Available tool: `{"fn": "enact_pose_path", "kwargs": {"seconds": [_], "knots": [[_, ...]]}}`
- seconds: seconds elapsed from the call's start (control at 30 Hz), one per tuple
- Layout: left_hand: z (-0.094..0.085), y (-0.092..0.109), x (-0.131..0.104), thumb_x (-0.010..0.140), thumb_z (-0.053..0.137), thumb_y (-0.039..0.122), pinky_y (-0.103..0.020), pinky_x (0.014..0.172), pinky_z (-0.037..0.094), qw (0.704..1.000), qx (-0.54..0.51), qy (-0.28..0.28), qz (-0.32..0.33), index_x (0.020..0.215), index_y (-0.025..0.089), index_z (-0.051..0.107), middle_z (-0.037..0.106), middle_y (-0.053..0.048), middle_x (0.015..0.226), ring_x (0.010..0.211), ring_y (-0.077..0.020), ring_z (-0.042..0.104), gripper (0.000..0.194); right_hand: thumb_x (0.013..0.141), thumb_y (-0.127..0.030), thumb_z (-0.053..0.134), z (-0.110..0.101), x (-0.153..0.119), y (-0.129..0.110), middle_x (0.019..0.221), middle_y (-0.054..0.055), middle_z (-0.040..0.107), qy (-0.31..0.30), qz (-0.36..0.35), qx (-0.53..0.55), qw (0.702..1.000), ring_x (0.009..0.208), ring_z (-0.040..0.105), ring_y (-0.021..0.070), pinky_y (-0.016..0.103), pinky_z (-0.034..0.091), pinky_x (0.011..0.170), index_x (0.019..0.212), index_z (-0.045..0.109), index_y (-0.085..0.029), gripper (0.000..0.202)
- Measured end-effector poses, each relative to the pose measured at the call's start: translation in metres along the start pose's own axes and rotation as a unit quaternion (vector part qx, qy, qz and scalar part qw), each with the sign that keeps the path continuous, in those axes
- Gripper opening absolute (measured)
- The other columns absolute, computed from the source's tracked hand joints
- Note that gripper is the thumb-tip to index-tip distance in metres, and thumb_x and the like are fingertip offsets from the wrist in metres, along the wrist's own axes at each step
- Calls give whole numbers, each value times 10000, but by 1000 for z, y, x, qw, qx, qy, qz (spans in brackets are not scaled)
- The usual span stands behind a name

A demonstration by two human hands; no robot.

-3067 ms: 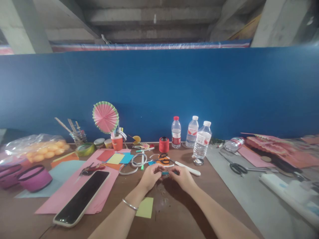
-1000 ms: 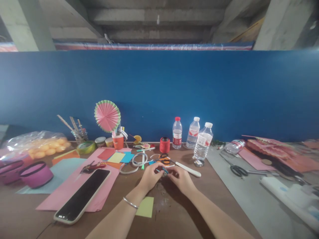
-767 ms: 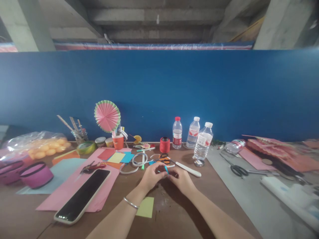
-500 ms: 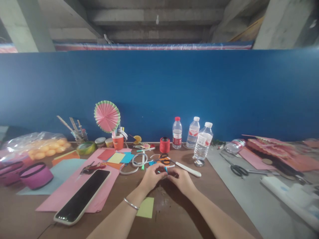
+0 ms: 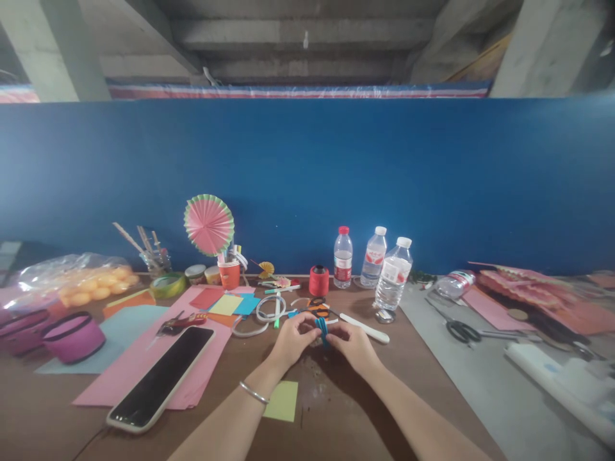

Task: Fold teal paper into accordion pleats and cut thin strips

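Observation:
A small piece of blue pleated paper [image 5: 321,330] is pinched between my two hands over the middle of the table. My left hand [image 5: 294,339], with a silver bangle on its wrist, grips it from the left with thumb and fingers. From the right, the fingertips of my right hand [image 5: 353,344] hold its other side. Just beyond my hands lie orange-handled scissors [image 5: 321,307], partly hidden, and a white stick-like tool [image 5: 365,328]. A yellow-green square of paper [image 5: 281,401] lies flat beside my left forearm.
A phone [image 5: 161,378] rests on pink paper [image 5: 103,390] at the left. Behind stand a red thread spool [image 5: 319,282], several water bottles [image 5: 394,275] and a cup [image 5: 229,274] with a round paper fan [image 5: 209,224]. Black scissors [image 5: 462,330] and a power strip [image 5: 552,378] lie right.
The blue paper has been turned so its pleats show upright between my fingertips; earlier only a bit of it showed. My hands have stayed in nearly the same place.

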State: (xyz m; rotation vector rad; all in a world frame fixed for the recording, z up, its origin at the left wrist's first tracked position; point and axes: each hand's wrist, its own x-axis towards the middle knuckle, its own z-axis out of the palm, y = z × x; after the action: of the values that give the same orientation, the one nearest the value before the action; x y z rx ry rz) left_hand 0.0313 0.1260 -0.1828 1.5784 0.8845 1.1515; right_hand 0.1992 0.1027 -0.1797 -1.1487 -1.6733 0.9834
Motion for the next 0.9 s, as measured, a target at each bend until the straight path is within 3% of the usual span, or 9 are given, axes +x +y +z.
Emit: {"fn": "enact_pose_path", "kwargs": {"seconds": [0.47, 0.73, 0.9], "knots": [[-2, -9, 3, 681, 557, 275, -243, 564, 488, 998, -51, -4, -28, 850, 136, 511, 564, -18, 758, 599, -116, 558, 223, 694, -333, 538, -2, 4, 10, 645, 18, 561, 56, 50, 2, 997, 515, 477, 106, 215, 391, 511, 810, 582, -117, 249], [-1, -6, 1, 676, 541, 221, -202, 510, 458, 996, -81, -23, -41, 831, 139, 502, 537, 3, 716, 585, -97, 531, 179, 684, -314, 535, -3, 2, 5, 621, 2, 509, 31, 33, 58, 997, 516, 438, 83, 192, 368, 504, 762, 531, -112, 216], [-1, -4, 0, 680, 545, 231, -177, 482, 431, 993, -95, -32, -55, 823, 148, 484, 516, 23, 671, 569, -83, 507, 176, 671, -337, 558, -4, 3, 3, 619, -8, 486, 52, 46, 36, 997, 506, 422, 80, 189, 364, 491, 729, 498, -127, 226]]}}
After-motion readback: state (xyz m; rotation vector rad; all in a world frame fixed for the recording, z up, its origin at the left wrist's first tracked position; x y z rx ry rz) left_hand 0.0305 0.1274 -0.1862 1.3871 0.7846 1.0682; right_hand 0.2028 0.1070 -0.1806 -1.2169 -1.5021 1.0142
